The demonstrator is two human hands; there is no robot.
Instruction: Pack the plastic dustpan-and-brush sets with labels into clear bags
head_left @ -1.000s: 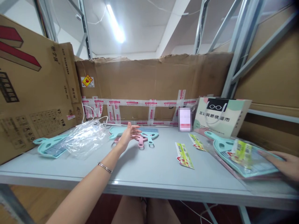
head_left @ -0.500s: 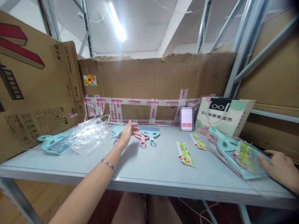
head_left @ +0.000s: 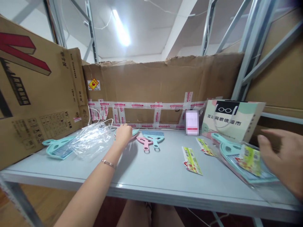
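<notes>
My left hand, with a bracelet on the wrist, is closed over a teal dustpan near the back of the table; the hand hides most of it. Just right of it lie a pink brush and a teal brush. My right hand is raised at the right edge, its thumb and fingers apart, holding nothing. Beside it rests a bagged teal dustpan set with a green label card on top. Two more cards, one nearer and one farther, lie left of that set.
A clear plastic bag and another teal dustpan set lie at the left. A large carton stands beside them. Cardboard lines the back. A phone and a paper bag stand at the back right.
My left hand has closed over the teal dustpan. My right hand has lifted off the bagged set's edge, and its fingers have spread. The view has shifted slightly.
</notes>
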